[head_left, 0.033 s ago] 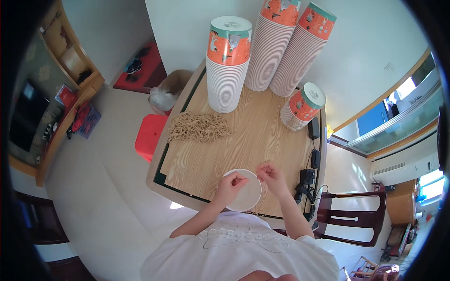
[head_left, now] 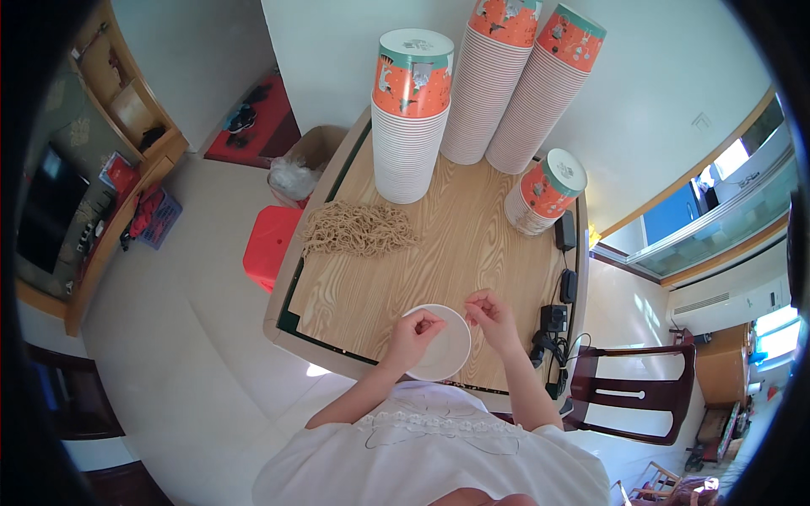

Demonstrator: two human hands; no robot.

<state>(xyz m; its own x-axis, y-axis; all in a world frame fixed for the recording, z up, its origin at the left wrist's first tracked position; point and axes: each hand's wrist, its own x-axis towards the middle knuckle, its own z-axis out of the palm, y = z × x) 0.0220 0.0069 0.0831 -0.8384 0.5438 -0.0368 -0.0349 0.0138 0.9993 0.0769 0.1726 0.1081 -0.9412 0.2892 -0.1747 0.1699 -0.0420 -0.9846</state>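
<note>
A white round paper cup (head_left: 440, 358) stands with its open mouth up near the table's front edge, close to my body. Over its left rim is my left hand (head_left: 413, 336), closed in a pinch. My right hand (head_left: 493, 317) is just beyond the right rim, also pinched; what the fingertips hold, if anything, is too small to see. Farther left lies a heap of tangled tan cord-like strands (head_left: 359, 228), apart from both hands.
Tall stacks of upturned orange-and-green paper cups (head_left: 411, 126) rise at the table's back, and a short stack (head_left: 544, 194) stands back right. Black adapters and cables (head_left: 553, 319) line the right edge. A red stool (head_left: 272, 244) and a dark chair (head_left: 633, 392) flank the table.
My right hand has shifted very slightly to the right, away from the cup's rim. The left hand and the cup look the same.
</note>
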